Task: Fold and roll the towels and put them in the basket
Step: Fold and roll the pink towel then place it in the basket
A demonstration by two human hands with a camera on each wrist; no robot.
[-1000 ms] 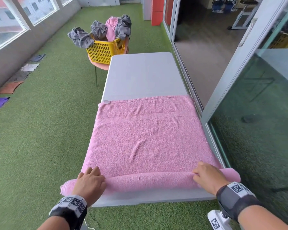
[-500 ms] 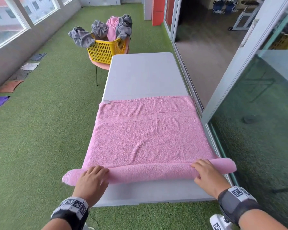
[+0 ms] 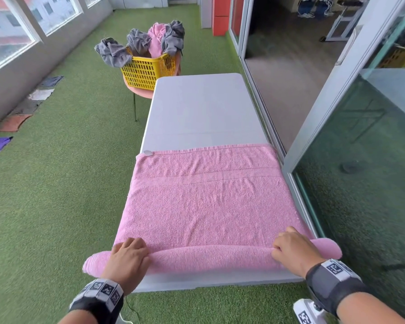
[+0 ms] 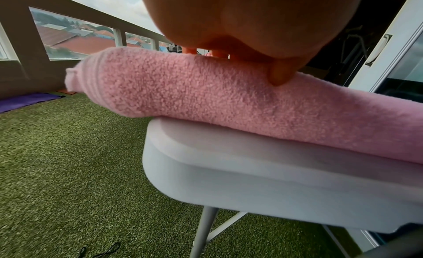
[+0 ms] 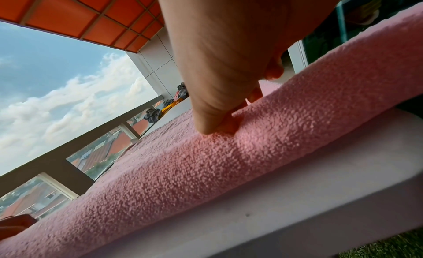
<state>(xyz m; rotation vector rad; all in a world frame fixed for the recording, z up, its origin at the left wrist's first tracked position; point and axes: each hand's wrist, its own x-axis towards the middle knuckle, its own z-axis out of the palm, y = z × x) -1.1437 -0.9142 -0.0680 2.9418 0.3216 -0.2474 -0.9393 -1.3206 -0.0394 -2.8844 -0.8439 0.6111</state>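
Observation:
A pink towel (image 3: 206,206) lies flat across the near half of the white table (image 3: 204,108). Its near end is wound into a roll (image 3: 211,258) along the table's front edge, both ends sticking out past the table sides. My left hand (image 3: 129,251) grips the roll near its left end, fingers curled over the top. In the left wrist view the thumb (image 4: 279,75) presses into the roll's (image 4: 206,91) near side. My right hand (image 3: 288,246) grips it near the right end; the right wrist view shows thumb and fingers (image 5: 219,124) pinching the roll (image 5: 228,162).
A yellow basket (image 3: 147,69) with grey and pink towels (image 3: 138,40) heaped in it stands on a pink stool beyond the table's far left corner. A glass sliding door (image 3: 360,160) runs close along the right side. Several cloths (image 3: 12,122) lie on the green turf at left.
Both hands have turned the roll away from me, so it is slightly thicker. Half a second ago the fingers reached forward over it; now they are curled on its top again.

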